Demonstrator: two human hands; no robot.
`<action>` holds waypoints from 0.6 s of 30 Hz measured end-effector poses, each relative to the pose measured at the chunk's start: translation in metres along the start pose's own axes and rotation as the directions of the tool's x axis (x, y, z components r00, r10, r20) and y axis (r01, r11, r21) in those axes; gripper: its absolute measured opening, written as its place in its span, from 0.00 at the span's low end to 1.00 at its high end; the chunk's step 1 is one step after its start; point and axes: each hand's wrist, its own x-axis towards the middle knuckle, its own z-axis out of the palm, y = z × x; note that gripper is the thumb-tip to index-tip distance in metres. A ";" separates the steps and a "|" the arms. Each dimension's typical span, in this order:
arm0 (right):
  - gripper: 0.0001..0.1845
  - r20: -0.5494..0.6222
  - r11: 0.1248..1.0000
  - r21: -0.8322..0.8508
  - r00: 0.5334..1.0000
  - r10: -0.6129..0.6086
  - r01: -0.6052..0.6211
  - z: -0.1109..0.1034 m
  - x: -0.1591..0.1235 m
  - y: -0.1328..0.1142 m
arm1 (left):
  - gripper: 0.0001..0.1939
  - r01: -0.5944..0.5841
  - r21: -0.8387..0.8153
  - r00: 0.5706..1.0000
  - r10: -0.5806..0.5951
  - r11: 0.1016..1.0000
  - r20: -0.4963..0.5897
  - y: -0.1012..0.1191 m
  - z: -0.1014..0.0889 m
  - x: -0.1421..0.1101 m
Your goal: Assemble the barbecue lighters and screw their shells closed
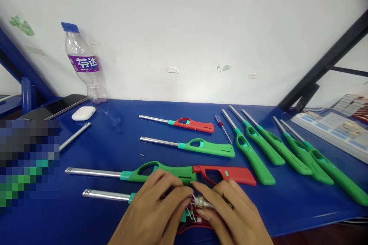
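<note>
Both my hands meet at the near edge of the blue table (pixel 120 145). My left hand (pixel 155 210) and my right hand (pixel 232 214) are closed in a pinch around a small clear part with white wires (pixel 199 202), which sits over an opened red lighter shell (pixel 195 225). The metal tube (pixel 106 195) of that lighter sticks out to the left. Just beyond my fingers lie a green lighter (pixel 149 173) with a long metal tube and a red half shell (pixel 227 174).
A red lighter (pixel 184 123) and a green lighter (pixel 198 146) lie mid-table, with a small screwdriver (pixel 222 127) and several green lighters (pixel 276 149) to the right. A water bottle (pixel 84 65), a white earbud case (pixel 83 113) and a phone (pixel 54 107) stand at the back left.
</note>
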 end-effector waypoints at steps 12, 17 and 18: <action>0.15 -0.044 0.999 0.019 0.998 0.043 -0.043 0.000 -0.008 0.001 | 0.12 -0.057 0.020 0.998 0.057 0.998 0.017 -0.006 0.002 0.000; 0.16 0.007 0.996 0.080 0.999 0.037 -0.037 -0.001 -0.005 0.002 | 0.12 -0.069 -0.046 0.997 0.070 0.997 0.034 -0.007 0.002 0.001; 0.16 0.012 0.996 0.082 0.999 0.039 -0.040 -0.001 -0.004 0.002 | 0.12 -0.070 -0.043 0.997 0.072 0.997 0.036 -0.007 0.002 0.001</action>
